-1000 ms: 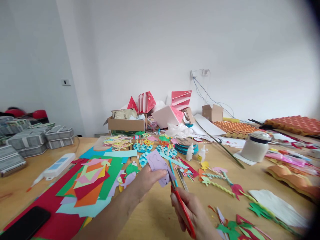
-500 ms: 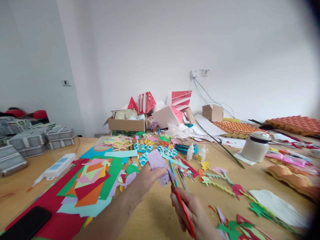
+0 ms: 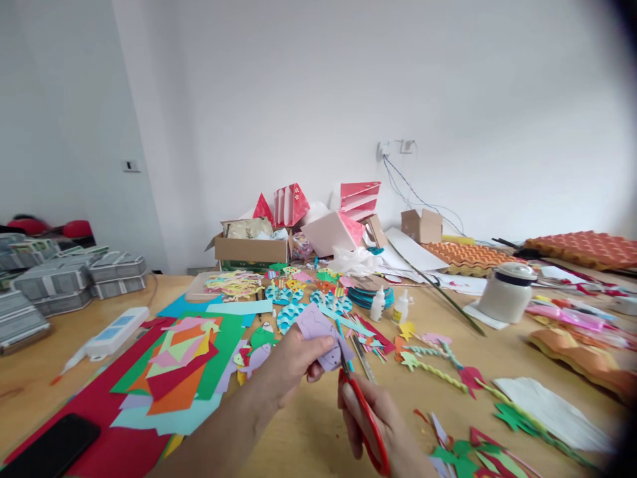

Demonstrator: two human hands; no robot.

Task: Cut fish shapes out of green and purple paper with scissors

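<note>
A piece of purple paper (image 3: 315, 325) with drawn outlines, one like a fish, is pinched in my left hand (image 3: 298, 355), thumb on top. My right hand (image 3: 375, 415) grips red-handled scissors (image 3: 371, 425). Their blades (image 3: 344, 358) are at the paper's right part, over the drawn lines. Behind the paper, a ruler (image 3: 365, 358) and thin paper strips lie on the table. Cut paper fish (image 3: 257, 358) rest left of my left hand. Green and red paper scraps (image 3: 465, 455) lie to the right of my right hand.
Stacked coloured paper (image 3: 179, 372) and a black phone (image 3: 52, 446) occupy the left. Two white glue bottles (image 3: 378, 304) stand mid-table. A white lidded jar (image 3: 507, 295) and braided garlands (image 3: 442, 375) are at the right. Behind are a cardboard box (image 3: 252, 249) and egg trays (image 3: 472, 255).
The purple paper has turned slightly in my left hand, and more of that hand's fingers show beneath it. The scissors remain at its right part, with their handles shifted slightly.
</note>
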